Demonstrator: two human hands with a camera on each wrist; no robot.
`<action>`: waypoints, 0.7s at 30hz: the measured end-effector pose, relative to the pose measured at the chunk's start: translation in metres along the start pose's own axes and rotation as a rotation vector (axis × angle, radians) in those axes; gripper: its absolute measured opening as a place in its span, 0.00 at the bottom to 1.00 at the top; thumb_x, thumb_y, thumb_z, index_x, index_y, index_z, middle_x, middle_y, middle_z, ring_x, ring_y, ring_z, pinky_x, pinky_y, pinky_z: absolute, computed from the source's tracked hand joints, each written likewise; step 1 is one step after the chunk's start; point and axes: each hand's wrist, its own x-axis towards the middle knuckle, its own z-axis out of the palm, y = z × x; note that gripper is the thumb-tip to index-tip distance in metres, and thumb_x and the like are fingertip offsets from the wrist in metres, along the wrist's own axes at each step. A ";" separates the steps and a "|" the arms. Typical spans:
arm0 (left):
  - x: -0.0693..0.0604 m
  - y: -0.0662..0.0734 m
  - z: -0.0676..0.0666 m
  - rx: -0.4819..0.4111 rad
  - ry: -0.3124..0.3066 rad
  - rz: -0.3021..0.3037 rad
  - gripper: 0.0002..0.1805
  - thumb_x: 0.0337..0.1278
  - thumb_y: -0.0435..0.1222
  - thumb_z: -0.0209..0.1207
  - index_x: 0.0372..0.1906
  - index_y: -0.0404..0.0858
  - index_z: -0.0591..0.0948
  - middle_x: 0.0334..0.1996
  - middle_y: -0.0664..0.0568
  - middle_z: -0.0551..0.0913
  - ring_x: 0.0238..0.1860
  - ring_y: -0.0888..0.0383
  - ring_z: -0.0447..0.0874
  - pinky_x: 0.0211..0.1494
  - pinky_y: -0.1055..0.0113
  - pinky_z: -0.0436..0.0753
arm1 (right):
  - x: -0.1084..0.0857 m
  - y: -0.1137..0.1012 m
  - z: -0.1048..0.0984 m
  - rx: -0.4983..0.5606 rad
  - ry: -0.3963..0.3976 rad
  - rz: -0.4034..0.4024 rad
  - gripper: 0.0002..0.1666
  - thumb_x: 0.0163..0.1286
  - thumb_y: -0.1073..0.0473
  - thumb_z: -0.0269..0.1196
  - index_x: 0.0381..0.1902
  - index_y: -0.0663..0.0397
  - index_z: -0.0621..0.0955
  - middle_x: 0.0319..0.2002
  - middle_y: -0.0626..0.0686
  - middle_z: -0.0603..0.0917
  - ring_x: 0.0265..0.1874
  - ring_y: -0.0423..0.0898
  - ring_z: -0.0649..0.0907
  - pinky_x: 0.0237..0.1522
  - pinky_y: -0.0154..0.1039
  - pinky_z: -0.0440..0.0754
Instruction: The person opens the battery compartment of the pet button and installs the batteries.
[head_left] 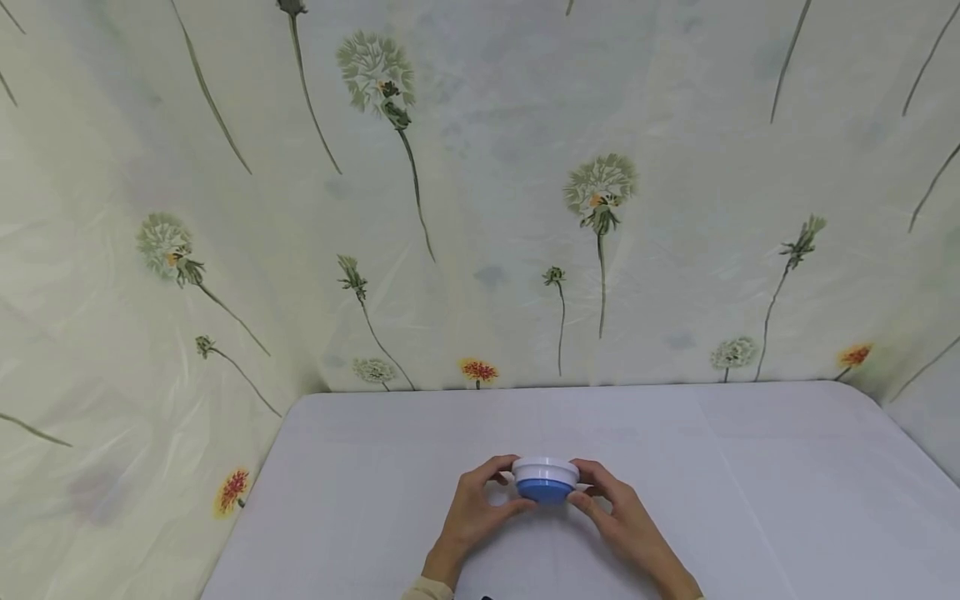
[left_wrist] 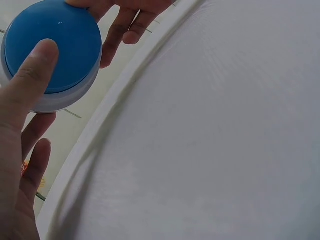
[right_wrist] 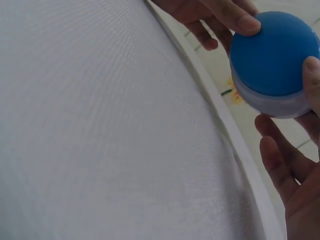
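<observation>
A round, squat container with a white body [head_left: 546,469] and a smooth blue face [left_wrist: 75,45] is held up over the table between both hands. In the head view its white part is uppermost and the blue face tilts down toward the person. My left hand [head_left: 474,510] grips its left side, the thumb pressing on the blue face and fingers behind the white rim. From the right, my right hand [head_left: 626,521] holds it the same way, its thumb on the blue face's edge in the right wrist view. The container's far side is hidden.
A white-covered table [head_left: 360,467] with rounded far corners lies under the hands. Behind it and to the left hangs a pale curtain-like sheet [head_left: 480,208] printed with dandelions and orange flowers.
</observation>
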 end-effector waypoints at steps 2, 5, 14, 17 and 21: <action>-0.003 -0.008 0.004 0.014 -0.004 -0.034 0.31 0.34 0.32 0.74 0.51 0.36 0.78 0.42 0.47 0.85 0.41 0.56 0.82 0.40 0.60 0.82 | 0.000 0.001 0.000 -0.007 -0.006 0.000 0.24 0.64 0.65 0.62 0.58 0.48 0.73 0.49 0.47 0.82 0.45 0.34 0.81 0.42 0.34 0.81; -0.007 -0.021 0.009 0.024 -0.008 -0.082 0.32 0.34 0.36 0.75 0.52 0.41 0.78 0.42 0.51 0.85 0.40 0.57 0.82 0.40 0.61 0.81 | 0.000 0.001 -0.001 -0.009 -0.020 0.006 0.23 0.65 0.63 0.61 0.58 0.47 0.73 0.49 0.47 0.82 0.46 0.33 0.81 0.43 0.33 0.80; -0.010 -0.030 0.011 -0.009 -0.008 -0.097 0.30 0.36 0.40 0.74 0.52 0.44 0.78 0.42 0.53 0.86 0.38 0.56 0.82 0.40 0.63 0.81 | 0.000 0.000 -0.002 0.009 -0.026 0.032 0.24 0.66 0.59 0.61 0.59 0.44 0.72 0.49 0.47 0.82 0.46 0.35 0.82 0.42 0.33 0.80; -0.008 -0.023 0.009 -0.023 -0.013 -0.113 0.30 0.36 0.37 0.74 0.51 0.41 0.78 0.41 0.50 0.86 0.38 0.56 0.83 0.39 0.61 0.81 | 0.001 -0.001 -0.002 0.016 -0.023 0.042 0.24 0.65 0.59 0.62 0.59 0.43 0.73 0.49 0.46 0.83 0.45 0.35 0.82 0.42 0.33 0.80; -0.003 -0.003 0.001 -0.051 -0.045 -0.169 0.28 0.39 0.36 0.72 0.51 0.39 0.78 0.42 0.49 0.86 0.39 0.59 0.82 0.40 0.59 0.82 | 0.001 -0.003 -0.003 -0.018 -0.039 0.003 0.29 0.66 0.61 0.61 0.64 0.44 0.69 0.49 0.46 0.82 0.45 0.35 0.82 0.42 0.32 0.80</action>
